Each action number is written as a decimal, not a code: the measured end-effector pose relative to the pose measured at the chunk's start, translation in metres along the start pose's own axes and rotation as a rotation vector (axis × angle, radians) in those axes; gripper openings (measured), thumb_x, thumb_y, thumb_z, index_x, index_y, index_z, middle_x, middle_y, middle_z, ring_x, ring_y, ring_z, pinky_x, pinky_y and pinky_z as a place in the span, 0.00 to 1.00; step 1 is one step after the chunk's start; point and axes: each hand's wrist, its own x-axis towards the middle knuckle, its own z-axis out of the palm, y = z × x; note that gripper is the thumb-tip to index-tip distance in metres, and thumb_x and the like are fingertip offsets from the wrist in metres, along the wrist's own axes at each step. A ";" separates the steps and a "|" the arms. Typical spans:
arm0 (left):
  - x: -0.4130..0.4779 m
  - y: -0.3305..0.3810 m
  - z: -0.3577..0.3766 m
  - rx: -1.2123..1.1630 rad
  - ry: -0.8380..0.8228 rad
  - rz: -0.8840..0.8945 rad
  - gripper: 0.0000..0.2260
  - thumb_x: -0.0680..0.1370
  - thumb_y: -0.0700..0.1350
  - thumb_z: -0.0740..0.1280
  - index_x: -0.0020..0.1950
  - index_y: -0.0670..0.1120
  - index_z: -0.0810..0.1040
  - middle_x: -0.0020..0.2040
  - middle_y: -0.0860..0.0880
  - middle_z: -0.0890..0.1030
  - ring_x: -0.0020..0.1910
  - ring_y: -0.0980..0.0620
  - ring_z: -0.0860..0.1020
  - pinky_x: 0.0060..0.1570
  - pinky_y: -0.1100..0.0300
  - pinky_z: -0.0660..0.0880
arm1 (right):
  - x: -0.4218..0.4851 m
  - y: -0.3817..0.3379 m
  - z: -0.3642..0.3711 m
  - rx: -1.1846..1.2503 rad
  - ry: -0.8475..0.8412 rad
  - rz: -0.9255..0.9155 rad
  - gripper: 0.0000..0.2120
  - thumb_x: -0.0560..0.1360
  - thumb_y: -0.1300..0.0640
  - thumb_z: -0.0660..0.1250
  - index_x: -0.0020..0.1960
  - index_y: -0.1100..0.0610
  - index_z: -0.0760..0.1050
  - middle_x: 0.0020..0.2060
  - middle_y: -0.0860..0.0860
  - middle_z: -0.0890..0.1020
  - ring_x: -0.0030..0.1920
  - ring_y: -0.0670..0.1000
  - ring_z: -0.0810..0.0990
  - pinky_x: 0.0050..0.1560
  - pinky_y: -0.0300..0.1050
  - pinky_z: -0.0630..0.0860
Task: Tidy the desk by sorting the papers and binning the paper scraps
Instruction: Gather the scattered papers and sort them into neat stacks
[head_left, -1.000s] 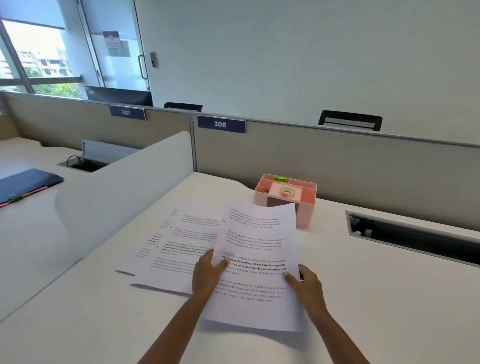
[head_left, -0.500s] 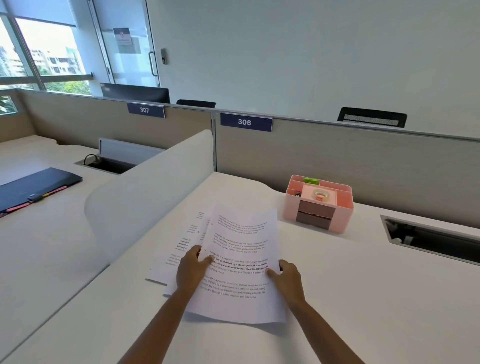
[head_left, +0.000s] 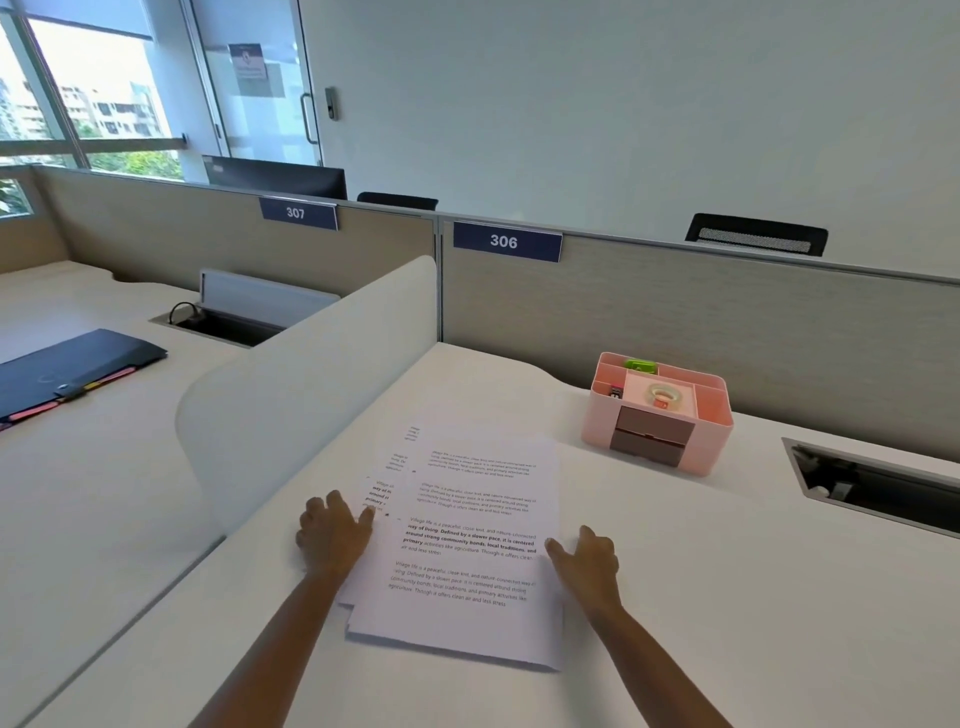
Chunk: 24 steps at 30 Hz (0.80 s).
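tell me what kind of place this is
Most likely an open-plan office. The low partitions carry desk numbers, plate 306 and plate 307. A chair back shows behind them, and printed papers lie on a white desk with a pink organiser.

Papers (head_left: 467, 545), between the left hand (head_left: 332, 535) and the right hand (head_left: 589, 564): thin white sheets, matt and smooth, printed in black.

Table (head_left: 727, 623), under both hands: white, smooth, matt, laminate-like. A soft sheen is seen beyond the right hand.

Organiser (head_left: 597, 423), beyond the right hand: pink plastic, smooth, low sheen. Its drawer fronts are darker and matt.

Tape roll (head_left: 662, 396), held inside it: clear and glossy.

Divider (head_left: 311, 374), beyond the left hand: frosted white panel, smooth, matt.

Partition (head_left: 727, 322), further back: beige, finely woven-looking, capped by a grey metal-looking strip.

Folder (head_left: 67, 371), far out to the left of the left hand: dark plastic, smooth, faint sheen.
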 end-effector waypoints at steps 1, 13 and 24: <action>0.003 0.000 -0.001 0.001 -0.005 -0.012 0.25 0.78 0.52 0.62 0.69 0.37 0.65 0.67 0.37 0.67 0.67 0.40 0.66 0.64 0.48 0.66 | 0.001 -0.001 -0.001 -0.001 -0.010 0.010 0.20 0.77 0.52 0.62 0.62 0.66 0.68 0.62 0.63 0.68 0.66 0.62 0.66 0.61 0.49 0.68; -0.005 0.035 0.007 -0.033 -0.194 -0.083 0.25 0.76 0.53 0.64 0.66 0.39 0.69 0.66 0.39 0.68 0.67 0.41 0.66 0.64 0.50 0.67 | 0.014 -0.027 0.027 0.124 -0.094 0.010 0.20 0.75 0.56 0.61 0.29 0.53 0.54 0.36 0.54 0.65 0.43 0.53 0.64 0.38 0.42 0.60; -0.017 0.039 0.011 -0.217 -0.265 -0.158 0.27 0.72 0.49 0.70 0.66 0.39 0.68 0.66 0.39 0.66 0.67 0.41 0.66 0.65 0.51 0.67 | 0.020 -0.027 0.019 0.210 -0.164 0.185 0.22 0.72 0.57 0.64 0.63 0.64 0.67 0.64 0.61 0.69 0.65 0.61 0.67 0.64 0.51 0.69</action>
